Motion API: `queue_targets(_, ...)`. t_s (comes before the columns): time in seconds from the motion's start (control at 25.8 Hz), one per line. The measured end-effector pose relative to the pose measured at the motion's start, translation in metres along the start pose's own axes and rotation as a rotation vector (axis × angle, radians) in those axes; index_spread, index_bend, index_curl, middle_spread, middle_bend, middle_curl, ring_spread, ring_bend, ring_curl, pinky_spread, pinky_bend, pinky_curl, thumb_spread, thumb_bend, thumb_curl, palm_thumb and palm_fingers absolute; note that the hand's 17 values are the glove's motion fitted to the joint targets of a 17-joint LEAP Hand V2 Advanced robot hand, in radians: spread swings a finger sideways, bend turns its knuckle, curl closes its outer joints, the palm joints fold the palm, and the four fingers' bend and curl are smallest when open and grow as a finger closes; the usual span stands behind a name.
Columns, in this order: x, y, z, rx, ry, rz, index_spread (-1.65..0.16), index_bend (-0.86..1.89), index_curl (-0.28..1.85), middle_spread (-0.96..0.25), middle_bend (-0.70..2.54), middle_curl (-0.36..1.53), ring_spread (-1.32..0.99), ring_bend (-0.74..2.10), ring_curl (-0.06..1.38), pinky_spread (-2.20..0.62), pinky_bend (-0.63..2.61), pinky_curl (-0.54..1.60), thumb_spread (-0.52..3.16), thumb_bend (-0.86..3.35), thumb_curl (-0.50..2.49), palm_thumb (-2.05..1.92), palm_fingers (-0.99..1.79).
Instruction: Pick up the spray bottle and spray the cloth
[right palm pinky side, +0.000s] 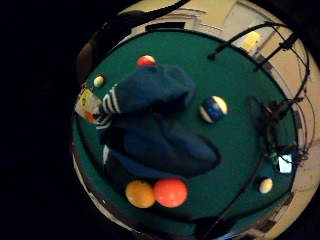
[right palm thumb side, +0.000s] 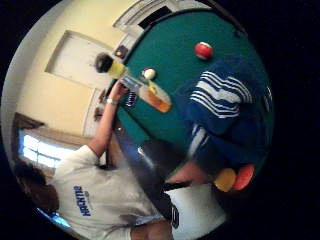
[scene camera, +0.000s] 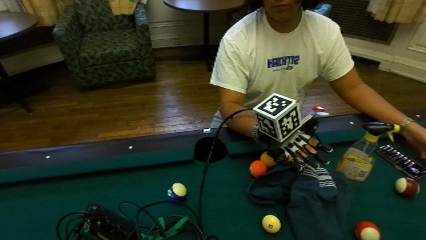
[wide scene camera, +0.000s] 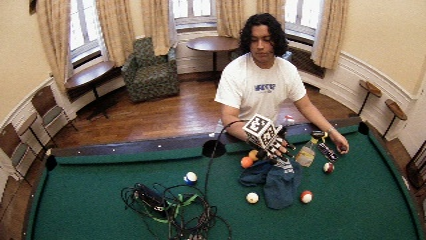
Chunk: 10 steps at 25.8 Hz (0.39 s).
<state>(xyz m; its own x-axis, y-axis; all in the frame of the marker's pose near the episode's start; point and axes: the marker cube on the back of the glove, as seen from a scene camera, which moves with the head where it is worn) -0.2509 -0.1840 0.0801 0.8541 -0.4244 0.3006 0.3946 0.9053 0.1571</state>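
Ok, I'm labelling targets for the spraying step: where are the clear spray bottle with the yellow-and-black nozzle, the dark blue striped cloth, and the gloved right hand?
clear spray bottle (scene camera: 357, 161), outside view, labelled body.
dark blue striped cloth (scene camera: 307, 200), outside view, middle fold.
gloved right hand (scene camera: 301, 148), outside view, back of the fingers.

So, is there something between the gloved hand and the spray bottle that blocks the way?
Nothing visible stands between them. The gloved right hand hovers open over the blue cloth, and the spray bottle stands upright on the green felt beside the cloth, with bare felt between. The bare hand rests just beyond the bottle.
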Motion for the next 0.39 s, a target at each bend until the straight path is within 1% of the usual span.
queue_targets(0.16,0.010,0.004,-0.003,0.012,0.097,0.049,-0.41,0.12,0.25,-0.13,0.28,0.38,-0.09,0.35,0.31,0.18,0.41,0.36,0.91,-0.05,0.41,0.37,0.26)
queue_targets(0.39,0.018,0.005,-0.005,0.021,0.125,0.072,-0.42,0.12,0.24,-0.13,0.27,0.37,-0.10,0.35,0.31,0.18,0.40,0.35,0.90,-0.04,0.39,0.34,0.26)
